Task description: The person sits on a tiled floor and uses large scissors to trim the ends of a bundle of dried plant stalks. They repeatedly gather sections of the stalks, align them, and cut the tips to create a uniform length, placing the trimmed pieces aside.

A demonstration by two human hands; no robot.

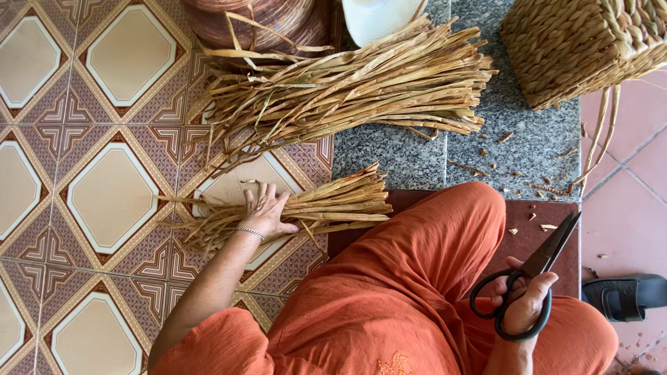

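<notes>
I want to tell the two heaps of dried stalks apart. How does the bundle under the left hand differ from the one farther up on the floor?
The small bundle is thinner than the large bundle. The left hand presses on the small bundle; nothing touches the large one. The small bundle lies next to the orange-clad knee; the large one lies beside the woven basket. Both are tan dried stalks with cut ends pointing right.

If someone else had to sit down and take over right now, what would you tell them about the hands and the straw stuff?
Left hand: palm down on the small bundle of dried stalks on the patterned tile floor.
Right hand: fingers through the handles of the black scissors, blades closed, pointing away over the knee.
Big bundle of stalks lies further off; woven basket at the far right.
Done: cut scraps lie on the grey stone.
Left: whether either bundle still needs trimming cannot be told.
</notes>
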